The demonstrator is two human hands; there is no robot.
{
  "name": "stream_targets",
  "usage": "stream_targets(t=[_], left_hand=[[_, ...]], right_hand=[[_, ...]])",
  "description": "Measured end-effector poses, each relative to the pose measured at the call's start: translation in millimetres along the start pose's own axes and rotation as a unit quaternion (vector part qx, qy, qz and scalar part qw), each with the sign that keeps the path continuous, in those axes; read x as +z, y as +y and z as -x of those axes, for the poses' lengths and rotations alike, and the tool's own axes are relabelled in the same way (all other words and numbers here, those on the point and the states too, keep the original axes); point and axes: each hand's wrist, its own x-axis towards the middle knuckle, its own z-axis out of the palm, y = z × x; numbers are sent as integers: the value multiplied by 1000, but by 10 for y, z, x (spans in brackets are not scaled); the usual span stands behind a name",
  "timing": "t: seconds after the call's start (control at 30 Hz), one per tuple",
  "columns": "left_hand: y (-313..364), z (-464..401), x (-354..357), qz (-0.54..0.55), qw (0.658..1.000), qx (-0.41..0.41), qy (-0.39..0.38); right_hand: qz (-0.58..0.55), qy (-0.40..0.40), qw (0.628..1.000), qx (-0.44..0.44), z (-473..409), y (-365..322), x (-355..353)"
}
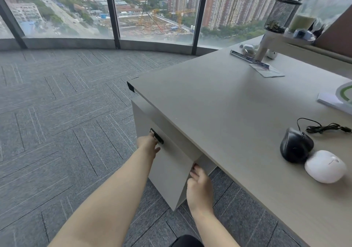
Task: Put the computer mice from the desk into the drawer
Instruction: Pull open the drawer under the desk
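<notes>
A black wired mouse point(295, 145) and a white mouse point(325, 166) lie side by side, touching, on the grey desk point(219, 104) near its right front. The black mouse's cable point(323, 127) coils behind it. Under the desk's left end is a pale drawer front point(171, 168) with a black handle point(157, 136). My left hand point(148, 145) has its fingers at that handle. My right hand point(200, 184) grips the right edge of the drawer front, which stands slightly out from the cabinet. The drawer's inside is hidden.
At the desk's back right stand a white shelf post point(263, 47), a black mesh pen cup point(281, 14), a ruler point(247, 59), a card point(266, 71) and small white items. A white-green notebook point(337, 98) lies at the right edge. Grey carpet and floor-height windows lie beyond.
</notes>
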Motion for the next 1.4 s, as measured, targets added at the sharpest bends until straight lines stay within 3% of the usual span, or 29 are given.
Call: stream_targets(t=[0.23, 0.5, 0.83, 1.27, 1.33, 1.4], left_hand=[[-40, -81, -223, 17, 1000, 13, 23], [-101, 250, -1278, 22, 998, 32, 44], [-111, 629, -2449, 23, 995, 59, 81], [-151, 782, -3111, 6, 990, 75, 121], [-118, 873, -3108, -45, 979, 87, 178], [-8, 1059, -2993, -134, 949, 150, 244]], right_hand=[[25, -25, 999, -15, 148, 13, -18], [28, -142, 989, -11, 678, 164, 221], [74, -293, 952, -38, 1328, 353, 691], [137, -412, 898, -70, 1735, 334, 947], [145, -409, 897, -82, 1731, 264, 886], [129, -363, 916, -112, 1700, 115, 725]])
